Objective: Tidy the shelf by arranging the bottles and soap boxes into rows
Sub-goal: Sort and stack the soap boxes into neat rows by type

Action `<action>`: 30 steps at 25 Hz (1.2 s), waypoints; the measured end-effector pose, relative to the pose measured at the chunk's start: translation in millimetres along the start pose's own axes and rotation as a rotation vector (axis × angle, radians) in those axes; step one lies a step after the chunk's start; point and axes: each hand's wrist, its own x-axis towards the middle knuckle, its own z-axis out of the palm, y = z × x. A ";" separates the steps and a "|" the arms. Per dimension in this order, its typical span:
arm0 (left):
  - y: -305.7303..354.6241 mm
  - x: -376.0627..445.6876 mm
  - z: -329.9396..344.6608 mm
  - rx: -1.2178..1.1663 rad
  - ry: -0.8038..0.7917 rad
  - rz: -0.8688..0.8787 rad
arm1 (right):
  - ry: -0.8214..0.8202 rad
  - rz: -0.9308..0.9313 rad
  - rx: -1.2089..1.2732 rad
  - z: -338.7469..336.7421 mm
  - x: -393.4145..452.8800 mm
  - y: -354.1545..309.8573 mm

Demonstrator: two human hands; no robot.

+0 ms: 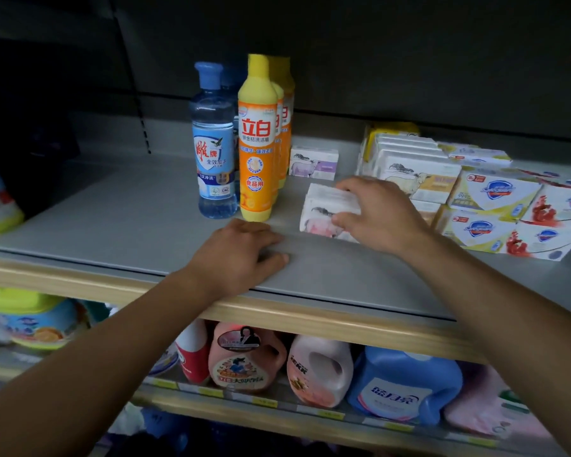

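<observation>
Presently, a pink goat-milk soap box (323, 212) is gripped by the right hand (376, 216); the left hand (241, 255), released, rests flat on the shelf (129, 219). Careless sliding could topple the orange detergent bottle (257, 143).

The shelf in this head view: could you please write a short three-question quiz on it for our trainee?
1. True or false: the right hand grips a soap box.
2. Which bottle stands farthest left in the front row? A) blue bottle B) orange bottle
3. Fill in: the left hand rests flat on the ____.

Key:
1. True; its fingers curl round the box with the pink picture.
2. A.
3. Shelf; it holds nothing, close to the front edge.
</observation>
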 end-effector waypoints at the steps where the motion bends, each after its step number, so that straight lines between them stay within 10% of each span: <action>1: -0.3 0.6 1.7 0.015 -0.003 -0.016 | 0.062 -0.003 -0.028 6.2 13.9 -1.7; 16: -7.5 6.3 4.5 0.019 -0.040 -0.061 | 0.165 0.043 -0.341 107.2 174.5 33.3; 30: -9.7 6.5 6.6 -0.002 -0.018 -0.069 | 0.031 0.028 -0.232 85.0 138.7 7.1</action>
